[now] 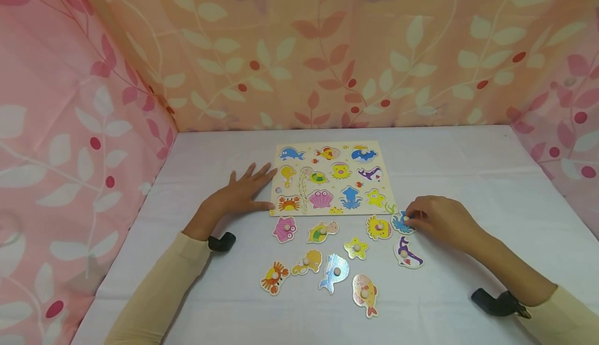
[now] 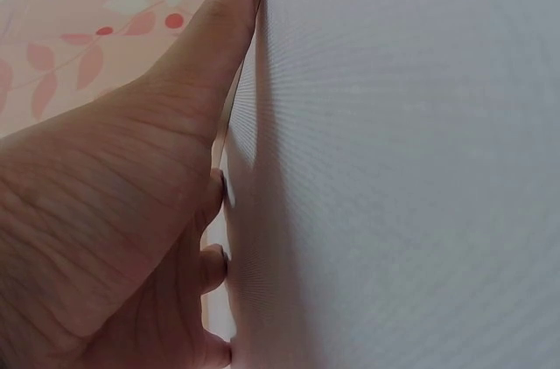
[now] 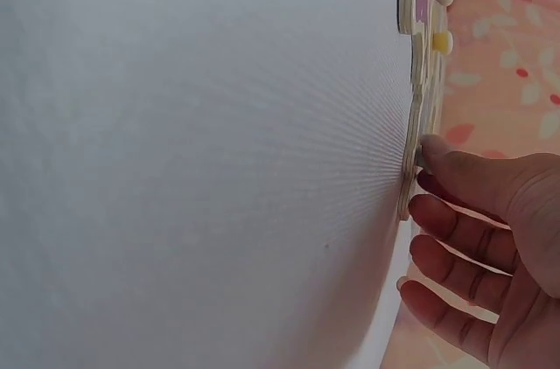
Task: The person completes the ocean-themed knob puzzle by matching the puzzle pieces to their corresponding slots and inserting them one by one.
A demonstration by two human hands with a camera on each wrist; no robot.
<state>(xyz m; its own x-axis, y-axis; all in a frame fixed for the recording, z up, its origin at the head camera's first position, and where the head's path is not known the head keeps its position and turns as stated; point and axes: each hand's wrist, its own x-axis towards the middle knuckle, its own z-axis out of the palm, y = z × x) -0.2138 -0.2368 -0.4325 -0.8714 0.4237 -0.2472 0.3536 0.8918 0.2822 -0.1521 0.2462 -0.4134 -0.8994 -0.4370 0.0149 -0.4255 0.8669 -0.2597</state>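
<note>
My left hand (image 1: 241,191) lies with fingers spread at the left edge of the wooden puzzle board (image 1: 296,214); its thumb and fingertips are right at that edge. In the left wrist view, the thumb (image 2: 206,41) stretches along the board's side. Just off the board's lower right corner, my right hand (image 1: 442,220) pinches the knob of a blue squid puzzle piece (image 1: 400,225) between thumb and index finger. That piece lies flat, beside a yellow octopus piece (image 1: 374,229). From the right wrist, the other fingers (image 3: 459,264) appear loosely bent beside the pinch.
Below the board lie several knobbed pieces: a pink shell (image 1: 281,232), turtle (image 1: 318,234), star (image 1: 353,251), purple orca (image 1: 412,259), seahorse (image 1: 314,258), crab (image 1: 269,284), blue whale (image 1: 340,263) and fish (image 1: 362,282). A knobbed whale piece (image 1: 357,156) sits in the board's upper right.
</note>
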